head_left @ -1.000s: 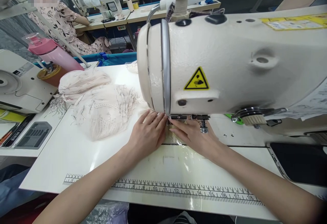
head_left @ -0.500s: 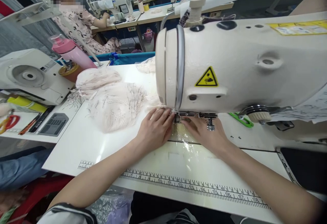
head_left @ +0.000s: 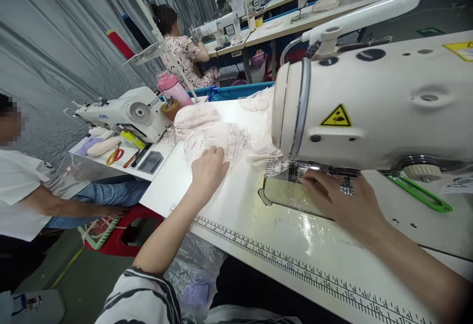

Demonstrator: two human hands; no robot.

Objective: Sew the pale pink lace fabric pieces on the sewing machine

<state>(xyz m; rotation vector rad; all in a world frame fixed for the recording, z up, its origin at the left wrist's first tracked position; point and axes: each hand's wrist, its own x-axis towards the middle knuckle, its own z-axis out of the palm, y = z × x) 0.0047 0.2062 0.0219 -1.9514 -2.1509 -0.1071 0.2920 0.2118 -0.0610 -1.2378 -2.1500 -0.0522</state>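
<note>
My left hand (head_left: 207, 167) rests on the near edge of a heap of pale pink lace fabric (head_left: 218, 132) lying on the white table (head_left: 236, 206); its fingers curl down into the cloth. My right hand (head_left: 342, 201) sits under the head of the cream sewing machine (head_left: 373, 102), fingers bent beside the presser foot (head_left: 295, 171) and over the shiny needle plate (head_left: 286, 196). What those fingers pinch, if anything, is hidden. A printed ruler (head_left: 306, 277) runs along the table's front edge.
A second sewing machine (head_left: 127, 112) stands on the table to the left, with a pink bottle (head_left: 173, 88), scissors (head_left: 114, 155) and pens near it. One person in a white shirt (head_left: 22, 191) sits at far left; another person (head_left: 181, 50) sews farther back. A red stool (head_left: 125, 233) stands below.
My left hand has moved away from the needle, leftwards onto the fabric heap. My right hand stays by the presser foot. My head has turned left, showing the seated person.
</note>
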